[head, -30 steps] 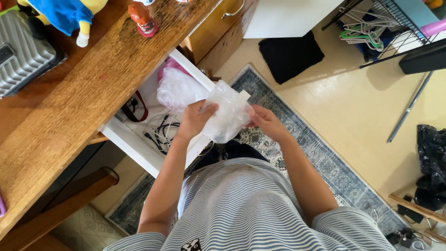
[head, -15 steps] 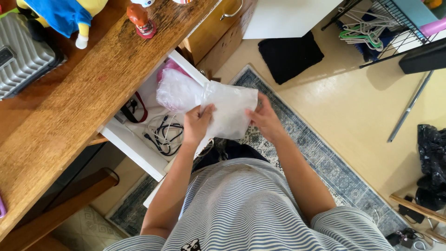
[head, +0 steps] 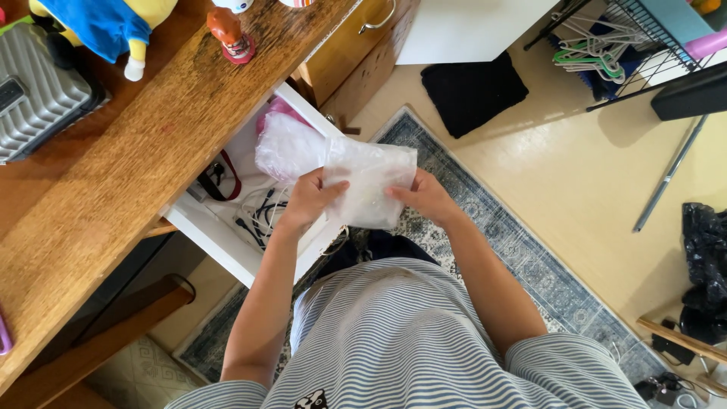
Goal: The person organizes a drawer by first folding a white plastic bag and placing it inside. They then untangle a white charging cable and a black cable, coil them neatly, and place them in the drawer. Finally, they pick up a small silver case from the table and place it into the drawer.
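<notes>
Both hands grip a clear bag [head: 371, 182] over the open drawer [head: 227, 250]: the left hand [head: 310, 201] pinches its near edge, the right hand [head: 424, 198] its other side. It seems they are flattening it. Another bag [head: 288, 144] lies just beyond the left hand.

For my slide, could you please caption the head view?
Both hands, left hand and right hand, hold a clear plastic bag above an open drawer.

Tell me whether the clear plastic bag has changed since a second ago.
Yes. The clear plastic bag was bunched between both hands; now it is spread flatter and reaches further out from the open drawer over the rug.
</notes>
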